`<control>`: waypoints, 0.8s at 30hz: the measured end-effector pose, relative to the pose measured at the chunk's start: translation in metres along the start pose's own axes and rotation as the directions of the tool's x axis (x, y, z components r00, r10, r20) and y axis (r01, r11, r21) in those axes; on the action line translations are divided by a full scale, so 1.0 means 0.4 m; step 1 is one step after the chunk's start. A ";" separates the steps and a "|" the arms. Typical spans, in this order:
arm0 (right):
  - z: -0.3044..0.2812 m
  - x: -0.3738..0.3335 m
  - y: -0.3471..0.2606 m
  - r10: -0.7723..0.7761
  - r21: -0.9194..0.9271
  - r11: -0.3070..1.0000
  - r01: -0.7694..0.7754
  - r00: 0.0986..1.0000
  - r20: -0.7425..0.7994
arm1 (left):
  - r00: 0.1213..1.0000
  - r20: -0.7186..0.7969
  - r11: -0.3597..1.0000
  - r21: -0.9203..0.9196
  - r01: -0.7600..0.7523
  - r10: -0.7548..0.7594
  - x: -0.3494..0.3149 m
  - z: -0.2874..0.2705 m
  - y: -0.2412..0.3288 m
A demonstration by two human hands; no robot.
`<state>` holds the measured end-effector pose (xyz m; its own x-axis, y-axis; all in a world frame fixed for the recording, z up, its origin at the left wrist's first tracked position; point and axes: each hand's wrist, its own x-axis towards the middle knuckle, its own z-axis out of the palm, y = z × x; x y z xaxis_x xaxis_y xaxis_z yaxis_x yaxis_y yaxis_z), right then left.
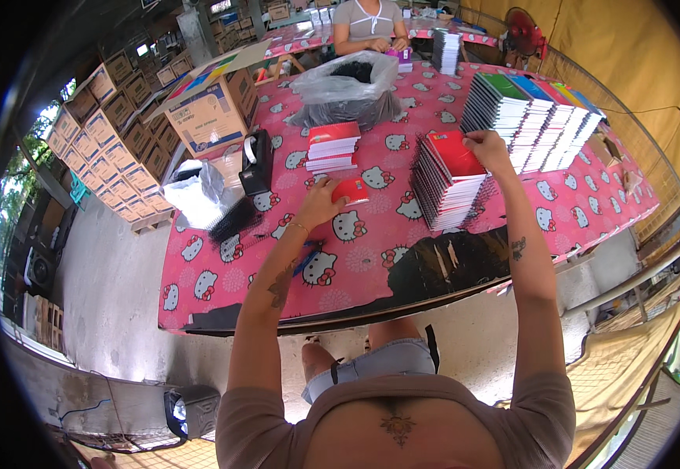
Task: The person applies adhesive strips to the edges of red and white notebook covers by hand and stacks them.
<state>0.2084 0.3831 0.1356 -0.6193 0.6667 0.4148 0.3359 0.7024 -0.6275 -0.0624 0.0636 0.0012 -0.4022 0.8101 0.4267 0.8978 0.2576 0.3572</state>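
Observation:
My left hand is closed on the left edge of a small red notebook, low over the table or lying on it; I cannot tell which. Farther right, a tall stack of red spiral-bound notebooks stands on the pink cloth. At its top, the fingers of my right hand pinch the right edge of the uppermost red notebook. Beyond my left hand sits a short pile of red-covered notebooks with white page edges showing. Dark spiral coils stick out along the tall stack's left side.
Stacks of green, blue, red and yellow notebooks stand at right. A plastic bag of dark coils, a black device, coils and blue-handled tool share the table. Cartons stand left. Across sits a person holding a purple notebook.

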 end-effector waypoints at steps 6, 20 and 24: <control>0.000 0.011 -0.003 -0.044 0.027 0.999 0.043 0.998 0.040 | 0.981 0.191 0.991 0.117 -0.061 0.037 0.002 0.009 -0.022; 0.163 -0.616 -0.204 -0.586 0.436 0.809 0.394 0.601 0.544 | 0.890 0.352 0.946 0.035 -0.322 0.290 -0.477 -0.088 0.356; 0.250 -0.664 -0.156 -0.446 0.448 0.863 0.231 0.764 0.466 | 0.870 0.468 0.955 -0.295 -0.015 0.158 -0.384 -0.163 0.395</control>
<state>0.2808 0.1373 -0.0013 -0.9536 0.0802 0.2902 -0.1712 0.6486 -0.7417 0.1296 -0.0545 0.0462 -0.1235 0.9916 0.0389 0.8107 0.0782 0.5802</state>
